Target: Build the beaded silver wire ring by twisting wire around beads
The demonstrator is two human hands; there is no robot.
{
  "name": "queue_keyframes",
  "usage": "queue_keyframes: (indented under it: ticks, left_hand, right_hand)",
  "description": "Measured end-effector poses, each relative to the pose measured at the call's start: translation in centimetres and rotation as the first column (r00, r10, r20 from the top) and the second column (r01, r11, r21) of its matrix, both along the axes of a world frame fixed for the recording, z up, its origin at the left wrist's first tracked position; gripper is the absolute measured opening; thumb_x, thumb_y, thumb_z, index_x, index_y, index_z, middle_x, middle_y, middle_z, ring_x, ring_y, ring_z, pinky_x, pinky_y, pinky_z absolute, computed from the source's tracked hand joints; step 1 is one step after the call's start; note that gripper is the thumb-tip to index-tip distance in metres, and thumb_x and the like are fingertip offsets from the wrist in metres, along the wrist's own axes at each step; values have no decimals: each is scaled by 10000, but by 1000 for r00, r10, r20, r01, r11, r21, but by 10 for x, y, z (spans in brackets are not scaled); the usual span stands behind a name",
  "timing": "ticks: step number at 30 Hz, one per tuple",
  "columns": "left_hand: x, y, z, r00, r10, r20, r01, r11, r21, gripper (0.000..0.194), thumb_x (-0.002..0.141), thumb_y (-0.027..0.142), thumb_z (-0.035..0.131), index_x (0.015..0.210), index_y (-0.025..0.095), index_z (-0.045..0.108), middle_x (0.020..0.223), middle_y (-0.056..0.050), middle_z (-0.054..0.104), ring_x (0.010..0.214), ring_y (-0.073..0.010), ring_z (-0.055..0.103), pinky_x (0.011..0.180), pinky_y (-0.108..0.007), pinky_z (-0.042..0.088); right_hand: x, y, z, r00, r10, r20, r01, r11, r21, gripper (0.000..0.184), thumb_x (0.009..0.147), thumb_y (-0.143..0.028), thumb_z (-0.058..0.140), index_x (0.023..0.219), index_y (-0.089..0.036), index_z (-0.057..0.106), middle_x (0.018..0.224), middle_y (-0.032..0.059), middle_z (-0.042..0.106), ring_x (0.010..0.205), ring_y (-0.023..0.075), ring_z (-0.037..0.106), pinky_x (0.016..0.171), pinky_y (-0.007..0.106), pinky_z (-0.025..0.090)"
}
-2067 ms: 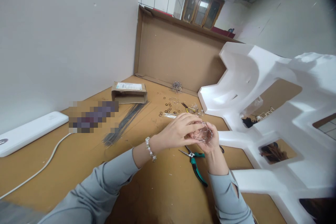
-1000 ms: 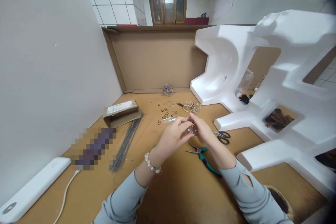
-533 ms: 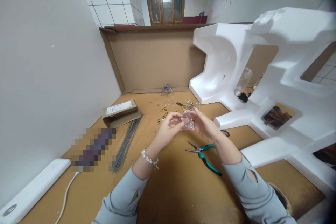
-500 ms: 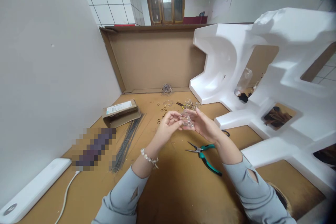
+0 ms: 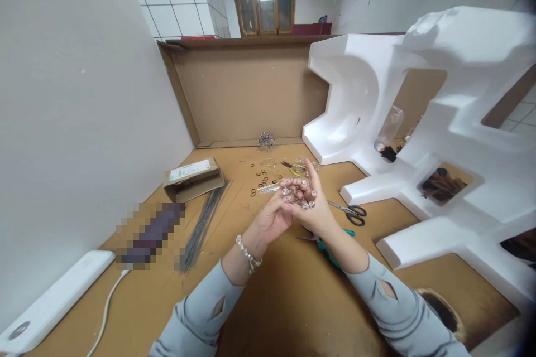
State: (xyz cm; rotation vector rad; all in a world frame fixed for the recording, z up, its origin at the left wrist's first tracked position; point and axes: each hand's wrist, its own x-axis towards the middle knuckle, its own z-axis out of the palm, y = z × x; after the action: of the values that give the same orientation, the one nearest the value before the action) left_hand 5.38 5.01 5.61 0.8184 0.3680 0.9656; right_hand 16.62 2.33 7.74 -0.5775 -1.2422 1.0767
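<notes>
A wire piece with clear round beads [image 5: 309,206] is between my two hands, above the middle of the table. My left hand [image 5: 272,216] is closed on its left side, fingers curled in behind the wires. Against the other side rests my right hand [image 5: 320,209], one finger pointing up and the others partly hidden behind the beads. Under my right forearm lie green-handled pliers [image 5: 324,245], partly covered. Black-handled scissors [image 5: 355,214] are just right of that wrist. Yellow-handled pliers or cutters [image 5: 296,169] lie beyond my hands.
Several small dark rings [image 5: 263,181] and a tangled wire cluster [image 5: 266,140] lie farther back. To the left are a bundle of straight wires [image 5: 203,228], an open cardboard box [image 5: 195,178] and a white power bank [image 5: 62,295]. White foam packing [image 5: 355,72] stands on the right.
My hands have turned the beaded wire piece, so its beads now face me in a ring. My right forearm has shifted left, covering more of the green pliers and uncovering the scissors.
</notes>
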Motion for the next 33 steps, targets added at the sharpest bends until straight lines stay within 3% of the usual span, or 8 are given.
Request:
queue_keyframes:
  ticks: [4, 9, 13, 17, 25, 29, 33]
  left_hand:
    - [0, 2, -5, 1000, -13, -24, 14, 999, 35, 327, 702, 282, 643, 1004, 211, 538, 1009, -39, 622, 924, -165, 602, 810, -293, 494]
    - [-1, 3, -7, 997, -48, -59, 53, 995, 86, 352, 717, 331, 626, 1040, 211, 552, 1050, -64, 618, 972, -201, 600, 840, -330, 494]
    - [-1, 2, -7, 996, -85, -30, 87, 994, 60, 340, 710, 312, 648, 1019, 201, 559, 1004, -70, 618, 952, -202, 606, 826, -332, 498]
    - [0, 3, -10, 990, -140, 9, 140, 990, 4, 279, 683, 294, 685, 913, 204, 557, 986, -47, 618, 925, -177, 609, 770, -291, 500]
    - [-1, 6, -12, 984, -167, 61, 169, 985, -29, 229, 703, 247, 632, 920, 194, 586, 996, -56, 635, 924, -179, 612, 851, -332, 486]
    - [2, 4, -9, 974, -145, 176, 168, 978, -123, 200, 684, 150, 617, 882, 159, 600, 903, -54, 654, 838, -152, 631, 785, -275, 508]
    - [-4, 7, 2, 972, -126, 199, 158, 976, -151, 213, 696, 79, 584, 902, 129, 605, 854, -57, 657, 763, -151, 642, 675, -242, 523]
  right_hand:
    - [3, -2, 7, 997, 23, 75, -19, 998, -62, 899, 616, -223, 805, 1384, -296, 344, 1034, 45, 623, 993, 192, 607, 878, 335, 495]
    - [12, 0, 6, 982, 112, 153, -106, 993, -47, 882, 545, -198, 842, 1320, -295, 431, 1288, 81, 514, 1046, 183, 576, 854, 305, 502]
    - [19, 0, 11, 935, 182, 303, -175, 983, -51, 648, 574, -237, 822, 1173, -228, 574, 1216, 82, 572, 1078, 207, 567, 892, 328, 483]
    - [21, 1, 15, 902, 123, 414, -124, 992, -24, 570, 581, -237, 811, 1110, -217, 601, 1068, 60, 623, 974, 197, 599, 864, 343, 490]
    - [12, 0, 14, 896, 9, 445, 30, 996, -79, 365, 607, -240, 759, 935, -204, 602, 986, 47, 640, 901, 192, 618, 854, 364, 491]
    - [6, 3, 7, 903, -10, 430, 56, 994, -94, 410, 613, -260, 757, 968, -193, 563, 1012, 55, 620, 918, 184, 615, 862, 354, 496]
    - [15, 8, 1, 876, 18, 483, 37, 994, -105, 712, 569, -227, 797, 1205, -202, 478, 1197, 97, 570, 1046, 204, 584, 913, 361, 480]
